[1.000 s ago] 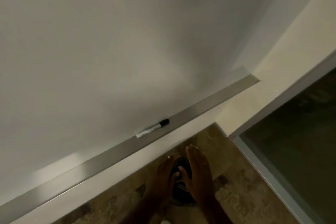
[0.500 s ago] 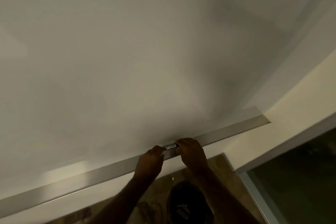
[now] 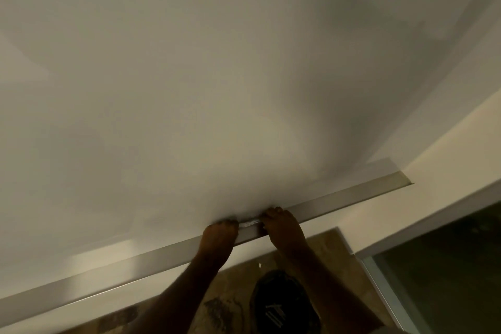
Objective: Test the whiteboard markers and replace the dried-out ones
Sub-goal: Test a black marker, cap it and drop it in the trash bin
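White marker (image 3: 250, 223) barrel on metal tray (image 3: 339, 199), both hands, left (image 3: 218, 236), right (image 3: 282, 228), gripping its ends.

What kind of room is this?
Probably a classroom or office meeting room. A big whiteboard fills the wall, with a metal marker tray along its bottom edge, and both hands reach to a marker lying there.

A dark shoe (image 3: 282, 306) stands on the mottled brown floor (image 3: 222, 309) below the cream wall (image 3: 447, 149). To the right a pale frame (image 3: 385, 287) borders what looks like dark glass (image 3: 444, 274). A small white speck (image 3: 259, 265) lies on the floor near the wall.
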`<state>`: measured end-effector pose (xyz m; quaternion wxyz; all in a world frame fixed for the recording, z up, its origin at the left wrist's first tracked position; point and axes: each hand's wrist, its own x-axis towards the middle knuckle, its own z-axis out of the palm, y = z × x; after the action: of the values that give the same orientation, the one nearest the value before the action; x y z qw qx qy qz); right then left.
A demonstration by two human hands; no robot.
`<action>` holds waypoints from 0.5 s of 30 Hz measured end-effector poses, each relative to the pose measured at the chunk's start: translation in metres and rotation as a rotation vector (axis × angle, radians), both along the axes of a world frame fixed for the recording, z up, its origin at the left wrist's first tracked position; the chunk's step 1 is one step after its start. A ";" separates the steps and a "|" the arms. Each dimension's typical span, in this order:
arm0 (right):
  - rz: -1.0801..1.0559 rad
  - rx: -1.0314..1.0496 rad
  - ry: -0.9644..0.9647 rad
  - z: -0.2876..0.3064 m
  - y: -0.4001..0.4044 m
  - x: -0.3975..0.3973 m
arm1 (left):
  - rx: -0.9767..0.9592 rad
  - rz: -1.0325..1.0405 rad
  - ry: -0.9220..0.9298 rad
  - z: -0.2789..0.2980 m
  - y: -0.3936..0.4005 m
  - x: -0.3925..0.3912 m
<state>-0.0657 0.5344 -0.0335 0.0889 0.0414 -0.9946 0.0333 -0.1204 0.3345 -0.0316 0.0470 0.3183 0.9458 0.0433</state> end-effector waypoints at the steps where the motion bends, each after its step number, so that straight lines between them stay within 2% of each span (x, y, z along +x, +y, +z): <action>1: 0.005 0.011 0.000 0.000 -0.001 -0.001 | -0.001 0.002 -0.010 0.000 0.001 0.000; 5: 0.014 0.084 -0.050 -0.001 -0.004 -0.004 | 0.007 0.014 -0.022 0.003 0.002 -0.001; 9: -0.005 0.093 -0.074 -0.004 -0.003 -0.003 | -0.015 -0.025 0.041 0.010 0.000 0.000; 13: -0.005 -0.073 -0.010 0.018 -0.007 -0.001 | 0.012 -0.022 0.047 0.021 -0.004 -0.001; 15: 0.018 -0.202 0.040 0.038 -0.010 0.002 | 0.100 0.001 0.005 0.036 -0.006 0.001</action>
<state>-0.0639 0.5240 0.0048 0.1120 0.0417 -0.9838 0.1336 -0.1193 0.3282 0.0039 0.0286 0.3197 0.9428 0.0898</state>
